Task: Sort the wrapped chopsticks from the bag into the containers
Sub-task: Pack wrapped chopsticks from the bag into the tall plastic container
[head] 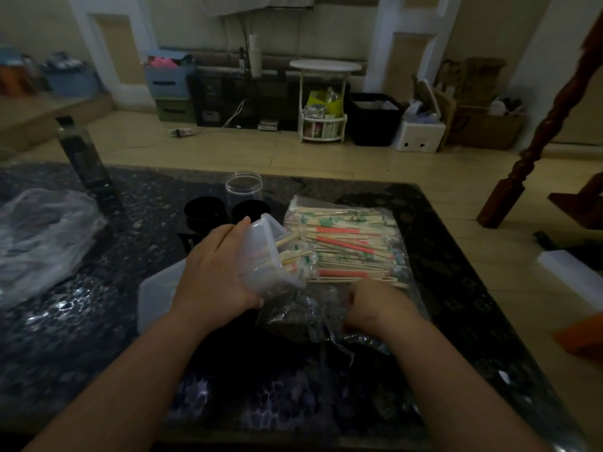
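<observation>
Here chopsticks point(346, 243) lie beyond the right hand point(375, 305).

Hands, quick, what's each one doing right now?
Left hand: closed on the tilted clear container.
Right hand: curled at the plastic bag; grip cannot be told.

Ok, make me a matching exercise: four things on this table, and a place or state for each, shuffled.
Things:
1. translucent container
2. chopstick pile
3. clear jar
4. dark bottle

Descriptions:
A. upright at the table's far left
B. tilted, held in the left hand
C. lying on a plastic bag, right of centre
D. upright and empty behind two black cups

Pairs: 1-B, 2-C, 3-D, 4-A
</observation>
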